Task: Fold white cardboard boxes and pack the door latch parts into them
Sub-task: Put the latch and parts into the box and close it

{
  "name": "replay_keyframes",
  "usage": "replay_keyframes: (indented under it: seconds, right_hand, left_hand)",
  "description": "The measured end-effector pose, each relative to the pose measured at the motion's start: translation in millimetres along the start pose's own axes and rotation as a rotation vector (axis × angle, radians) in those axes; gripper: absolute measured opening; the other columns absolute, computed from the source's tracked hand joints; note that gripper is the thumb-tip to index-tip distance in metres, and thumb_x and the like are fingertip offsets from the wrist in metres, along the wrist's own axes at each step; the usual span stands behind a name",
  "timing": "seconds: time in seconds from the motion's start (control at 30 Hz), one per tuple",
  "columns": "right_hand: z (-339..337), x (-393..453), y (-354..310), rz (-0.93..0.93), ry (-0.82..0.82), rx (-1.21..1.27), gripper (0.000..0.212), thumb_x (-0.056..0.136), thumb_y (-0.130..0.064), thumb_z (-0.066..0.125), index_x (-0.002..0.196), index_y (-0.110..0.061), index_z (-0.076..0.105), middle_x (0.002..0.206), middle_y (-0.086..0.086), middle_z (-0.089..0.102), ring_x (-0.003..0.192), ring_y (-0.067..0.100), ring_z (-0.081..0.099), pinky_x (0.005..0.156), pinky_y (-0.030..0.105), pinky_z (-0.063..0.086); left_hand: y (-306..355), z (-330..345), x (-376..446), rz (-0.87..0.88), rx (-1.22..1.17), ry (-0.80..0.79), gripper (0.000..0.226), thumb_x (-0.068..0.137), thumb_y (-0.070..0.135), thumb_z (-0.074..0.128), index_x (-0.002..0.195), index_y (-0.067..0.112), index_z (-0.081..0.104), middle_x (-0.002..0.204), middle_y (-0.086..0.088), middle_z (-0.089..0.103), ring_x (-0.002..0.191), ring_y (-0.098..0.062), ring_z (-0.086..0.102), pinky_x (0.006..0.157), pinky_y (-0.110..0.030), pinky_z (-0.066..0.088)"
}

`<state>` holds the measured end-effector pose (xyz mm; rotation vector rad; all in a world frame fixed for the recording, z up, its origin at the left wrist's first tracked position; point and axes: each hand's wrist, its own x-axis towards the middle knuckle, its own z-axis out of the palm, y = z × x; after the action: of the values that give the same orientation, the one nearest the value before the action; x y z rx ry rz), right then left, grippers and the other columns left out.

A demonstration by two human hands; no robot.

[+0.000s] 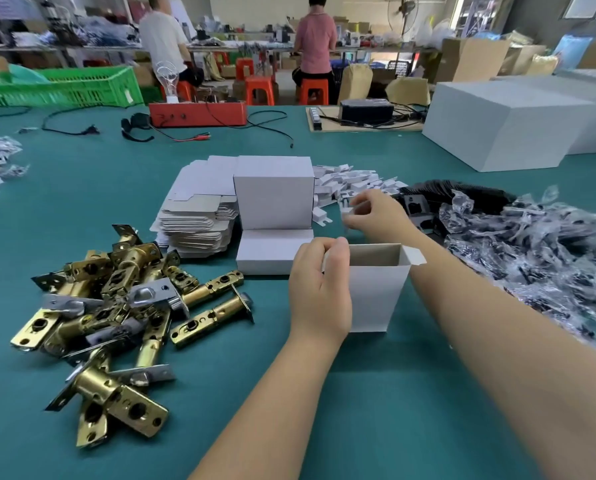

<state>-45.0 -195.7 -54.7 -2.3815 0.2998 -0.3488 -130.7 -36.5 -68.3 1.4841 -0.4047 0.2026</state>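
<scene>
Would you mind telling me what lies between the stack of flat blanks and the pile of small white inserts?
Head view: two closed white boxes, one upright behind one lying flat, between the blanks and inserts.

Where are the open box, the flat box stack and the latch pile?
open box [372, 299], head view, front wall.
flat box stack [194, 221], head view, top sheet.
latch pile [116, 306], head view, middle of the heap.
</scene>
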Motion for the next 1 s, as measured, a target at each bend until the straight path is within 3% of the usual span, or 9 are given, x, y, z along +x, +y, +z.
replay_keyframes:
  seconds: [0.07, 0.13, 0.23, 0.33, 0.47, 0.53, 0.73, 0.87, 1.0]
  right_hand:
    - [-8, -14, -6, 0.077, 0.021, 0.329, 0.030, 0.085, -0.015, 0.061, 0.114, -0.016, 0.053, 0.083, -0.001, 0.067, 0.072, 0.013, 0.063, 0.067, 0.022, 0.052]
    - [-20, -32, -13, 0.087, 0.014, 0.588, 0.031, 0.085, -0.006, 0.059, 0.115, -0.016, 0.057, 0.078, 0.000, 0.067, 0.070, 0.015, 0.064, 0.076, 0.030, 0.058]
    - [-43, -63, -19, -0.023, -0.014, 0.790, 0.025, 0.074, -0.013, 0.064, 0.094, -0.028, 0.069, 0.073, -0.008, 0.067, 0.074, 0.012, 0.062, 0.081, 0.032, 0.056]
    - [-67, -90, -24, -0.133, -0.075, 0.907, 0.031, 0.072, -0.016, 0.058, 0.101, -0.025, 0.065, 0.069, -0.012, 0.063, 0.073, 0.008, 0.062, 0.075, 0.024, 0.052]
    - [-73, -115, -29, -0.131, -0.016, 0.586, 0.029, 0.072, -0.022, 0.057, 0.099, -0.024, 0.066, 0.076, -0.011, 0.064, 0.074, 0.006, 0.059, 0.076, 0.021, 0.051]
    - [-63, -123, -32, -0.159, 0.031, 0.459, 0.027, 0.078, -0.021, 0.057, 0.103, -0.029, 0.066, 0.080, -0.005, 0.064, 0.069, 0.005, 0.054, 0.067, 0.018, 0.047]
    - [-51, -126, -30, -0.156, 0.164, 0.568, 0.030, 0.086, -0.017, 0.055, 0.113, -0.028, 0.063, 0.088, 0.008, 0.065, 0.078, 0.014, 0.056, 0.076, 0.036, 0.052]
    - [-51, -135, -24, -0.252, 0.098, 0.470, 0.035, 0.079, -0.018, 0.053, 0.101, -0.043, 0.064, 0.089, -0.025, 0.061, 0.082, 0.003, 0.056, 0.075, 0.015, 0.045]
    - [-49, -141, -21, -0.327, 0.063, 0.403, 0.026, 0.079, -0.017, 0.050, 0.084, -0.032, 0.071, 0.106, -0.010, 0.063, 0.109, 0.007, 0.053, 0.093, 0.023, 0.042]
  left_hand:
    - [-2, 2, 1, -0.011, -0.024, 0.015, 0.038, 0.077, 0.054, 0.034, 0.066, 0.022, 0.051, 0.065, 0.022, 0.050, 0.074, -0.005, 0.046, 0.065, -0.013, 0.033]
    - [-2, 3, 1, -0.025, -0.042, 0.017, 0.052, 0.076, 0.056, 0.033, 0.076, 0.010, 0.056, 0.070, 0.022, 0.053, 0.082, -0.007, 0.049, 0.069, -0.011, 0.036]
    - [-2, 3, 2, -0.033, -0.066, 0.003, 0.043, 0.075, 0.056, 0.030, 0.077, 0.024, 0.060, 0.077, 0.023, 0.059, 0.090, -0.006, 0.052, 0.074, -0.011, 0.036]
    - [-3, 3, 2, -0.045, -0.065, 0.000, 0.050, 0.075, 0.057, 0.029, 0.080, 0.017, 0.059, 0.082, 0.012, 0.057, 0.088, -0.009, 0.051, 0.076, -0.017, 0.036]
    - [-3, 2, 2, -0.054, -0.054, -0.013, 0.049, 0.078, 0.057, 0.031, 0.074, 0.010, 0.045, 0.074, 0.009, 0.044, 0.077, -0.012, 0.041, 0.072, -0.030, 0.034]
    - [-3, 2, 2, -0.053, -0.062, -0.010, 0.054, 0.078, 0.057, 0.031, 0.078, 0.006, 0.050, 0.078, 0.005, 0.048, 0.079, -0.014, 0.044, 0.074, -0.032, 0.035]
    - [-5, 1, 3, -0.044, -0.049, -0.004, 0.060, 0.075, 0.057, 0.030, 0.087, 0.006, 0.059, 0.084, 0.005, 0.057, 0.083, -0.006, 0.050, 0.074, -0.018, 0.038]
    - [-6, 3, 6, -0.076, -0.058, 0.003, 0.053, 0.081, 0.049, 0.033, 0.086, 0.002, 0.057, 0.081, 0.005, 0.055, 0.078, -0.004, 0.049, 0.071, -0.018, 0.037]
    - [-4, 4, 4, -0.042, -0.027, -0.017, 0.058, 0.078, 0.055, 0.032, 0.085, 0.003, 0.058, 0.076, 0.008, 0.054, 0.078, -0.007, 0.048, 0.065, -0.015, 0.036]
